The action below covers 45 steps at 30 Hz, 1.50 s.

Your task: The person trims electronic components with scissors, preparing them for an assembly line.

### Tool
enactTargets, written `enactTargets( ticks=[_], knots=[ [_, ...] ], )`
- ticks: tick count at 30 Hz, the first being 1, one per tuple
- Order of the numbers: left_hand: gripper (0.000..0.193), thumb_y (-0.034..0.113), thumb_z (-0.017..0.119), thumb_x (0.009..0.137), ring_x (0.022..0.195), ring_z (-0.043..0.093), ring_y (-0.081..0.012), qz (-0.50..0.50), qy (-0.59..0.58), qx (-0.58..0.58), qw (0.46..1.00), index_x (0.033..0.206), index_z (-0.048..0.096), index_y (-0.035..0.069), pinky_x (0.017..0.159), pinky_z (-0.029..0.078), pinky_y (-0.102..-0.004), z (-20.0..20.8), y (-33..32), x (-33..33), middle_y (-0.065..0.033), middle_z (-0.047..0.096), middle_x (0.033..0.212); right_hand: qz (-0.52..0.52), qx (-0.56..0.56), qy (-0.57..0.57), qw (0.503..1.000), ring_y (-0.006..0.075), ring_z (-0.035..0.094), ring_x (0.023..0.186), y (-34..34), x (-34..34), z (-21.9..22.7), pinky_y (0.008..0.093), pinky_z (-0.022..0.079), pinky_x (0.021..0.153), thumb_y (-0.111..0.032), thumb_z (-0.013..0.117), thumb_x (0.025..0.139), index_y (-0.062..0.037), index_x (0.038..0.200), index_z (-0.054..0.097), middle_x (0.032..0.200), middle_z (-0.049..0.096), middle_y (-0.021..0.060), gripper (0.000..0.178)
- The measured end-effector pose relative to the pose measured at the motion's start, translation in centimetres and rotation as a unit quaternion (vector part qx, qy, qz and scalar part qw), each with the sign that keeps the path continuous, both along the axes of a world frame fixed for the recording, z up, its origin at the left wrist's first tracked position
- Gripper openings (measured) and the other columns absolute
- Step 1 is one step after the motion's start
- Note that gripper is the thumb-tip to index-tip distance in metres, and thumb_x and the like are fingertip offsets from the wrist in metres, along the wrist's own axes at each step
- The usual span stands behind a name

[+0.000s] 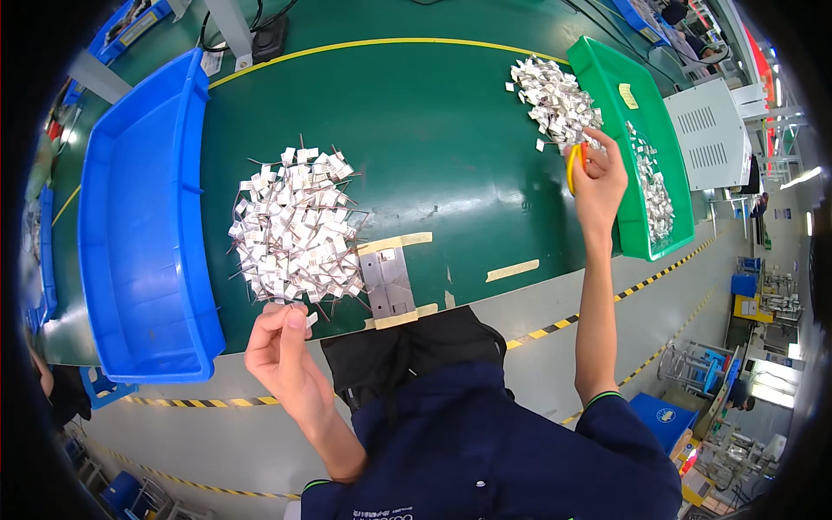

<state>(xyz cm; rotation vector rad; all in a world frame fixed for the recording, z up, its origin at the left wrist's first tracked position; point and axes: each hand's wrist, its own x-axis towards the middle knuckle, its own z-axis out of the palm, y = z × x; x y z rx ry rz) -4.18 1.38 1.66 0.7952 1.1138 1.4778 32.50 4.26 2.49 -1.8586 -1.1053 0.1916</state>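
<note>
Left hand (286,351) pinching a small white piece (313,320), right hand (601,180) closed round a yellow-orange tool (571,170)!
Piece looks light, stiffish; its flat sides seem the best hold.

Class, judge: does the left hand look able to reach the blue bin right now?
Probably yes: the left hand is near the blue bin, with nothing visible between them, though it holds a white piece.

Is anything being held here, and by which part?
The left hand pinches a small white piece between thumb and finger; which end is unclear. The right hand holds a yellow-and-orange tool, seemingly by its handles.
</note>
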Motion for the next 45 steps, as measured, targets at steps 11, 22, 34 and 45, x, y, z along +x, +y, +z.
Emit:
enactTargets(
  ticks=[11,22,34,45],
  knots=[
    [0.007,0.006,0.063,0.085,0.075,0.051,-0.0083,0.017,0.046,0.015,0.999,0.089,0.064,-0.001,0.063,0.037,-0.0207,0.0,0.8,-0.6,-0.0053,0.062,0.090,-0.013,0.122,0.101,0.987,0.0011,0.047,0.057,-0.4,-0.9,2.3,0.0155,0.031,0.048,-0.004,0.070,0.081,-0.0014,0.112,0.052,0.076,0.064,0.0039,0.036],
    [0.010,0.003,0.066,0.081,0.072,0.057,-0.0097,-0.018,-0.061,-0.059,0.996,0.090,0.066,-0.003,0.063,0.042,-0.0203,0.5,0.7,1.8,-0.0085,0.067,0.082,0.129,-0.011,0.341,0.931,0.0002,0.035,0.041,-3.0,-8.8,3.6,0.0166,0.022,0.036,-0.004,0.069,0.077,-0.0009,0.118,0.047,0.073,0.058,0.0018,0.046],
    [0.012,-0.002,0.066,0.081,0.085,0.061,-0.0148,-0.015,0.059,-0.012,0.998,0.093,0.065,-0.005,0.080,0.047,-0.0261,0.3,1.2,1.8,-0.0124,0.066,0.092,0.277,-0.125,0.451,0.839,0.0022,0.048,0.048,-3.5,-12.6,2.3,0.0145,0.030,0.040,0.011,0.064,0.074,0.0008,0.119,0.042,0.076,0.064,0.0108,0.051],
    [0.023,-0.001,0.074,0.067,0.075,0.061,-0.0256,-0.170,0.364,0.120,0.908,0.089,0.066,0.003,0.066,0.048,-0.0314,0.7,-0.4,4.5,-0.0089,0.064,0.082,0.342,-0.198,0.443,0.805,0.0106,0.064,0.075,-1.3,-14.3,2.0,0.0186,0.048,0.067,0.010,0.068,0.072,-0.0010,0.121,0.041,0.078,0.066,0.0098,0.057]
  ],
)
